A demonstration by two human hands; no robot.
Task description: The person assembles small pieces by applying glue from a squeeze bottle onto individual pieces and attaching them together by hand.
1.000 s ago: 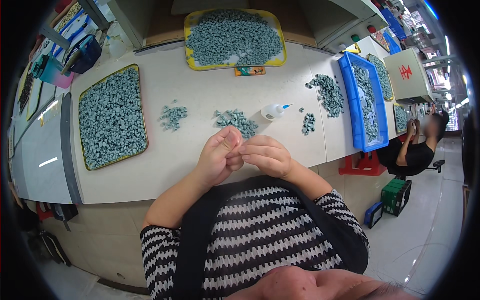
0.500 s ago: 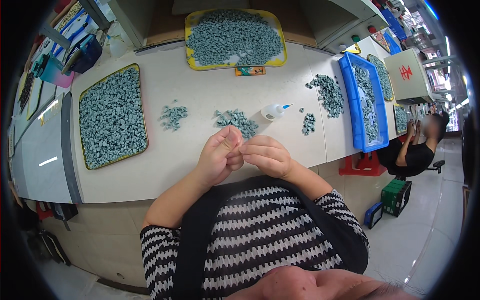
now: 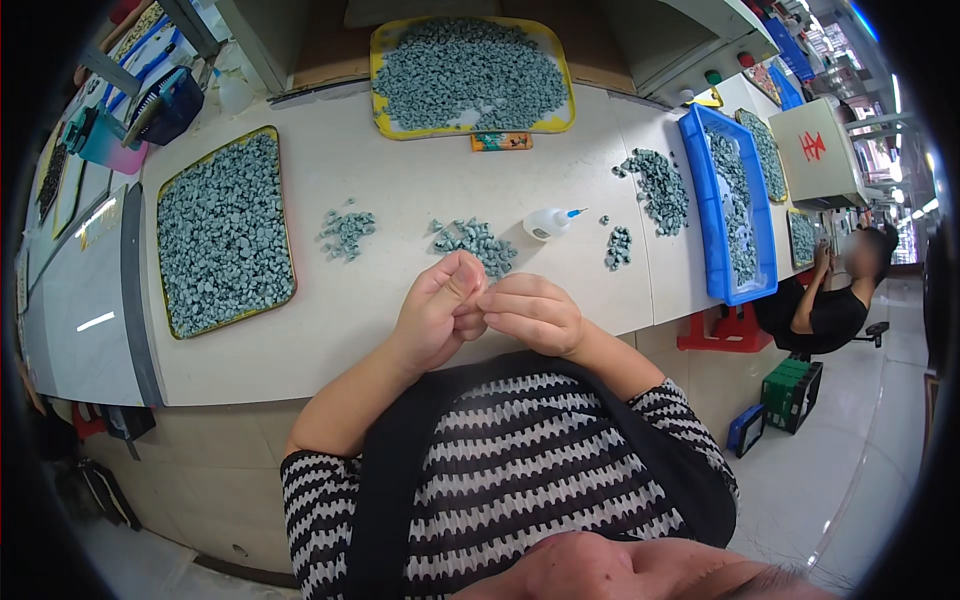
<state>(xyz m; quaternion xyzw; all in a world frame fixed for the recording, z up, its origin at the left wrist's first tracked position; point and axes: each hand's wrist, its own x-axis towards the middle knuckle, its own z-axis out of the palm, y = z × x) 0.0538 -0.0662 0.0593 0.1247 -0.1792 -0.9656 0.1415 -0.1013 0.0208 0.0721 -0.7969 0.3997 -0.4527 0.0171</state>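
Note:
My left hand (image 3: 437, 312) and my right hand (image 3: 535, 312) meet at the near side of the table, fingertips pinched together. Whatever sits between the fingers is hidden. Just beyond them lies a small heap of grey-green pieces (image 3: 474, 240), partly covered by my hands. To its right stands a white squeeze bottle (image 3: 546, 224) with a blue needle tip. A smaller heap of the same pieces (image 3: 348, 233) is on the left, and a few more pieces (image 3: 618, 248) lie right of the bottle.
A yellow-rimmed tray (image 3: 292, 220) full of pieces is at left; another yellow tray (image 3: 384, 118) stands at the back, an orange packet (image 3: 501, 142) before it. A blue bin (image 3: 716, 262) sits on the right by a loose pile (image 3: 661, 190). Farther right, a person (image 3: 835, 290) sits working.

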